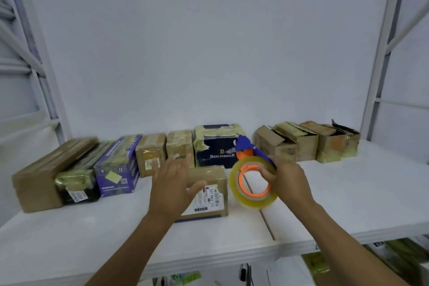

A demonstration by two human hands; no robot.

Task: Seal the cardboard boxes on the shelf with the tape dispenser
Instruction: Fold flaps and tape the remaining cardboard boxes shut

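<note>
At the shelf (336, 193), the right hand (290, 183) gripped the light, stiff tape dispenser (254, 181) by its handle while the left hand (173, 183), fingers spread, hovered over the front box (214, 176), probably easily shifted.

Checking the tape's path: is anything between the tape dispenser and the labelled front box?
Nothing visible. The tape dispenser in the right hand is beside the box; the left hand is over its left part.

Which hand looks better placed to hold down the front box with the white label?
The left hand: it's open over that box, while the right hand grips the tape dispenser.
</note>
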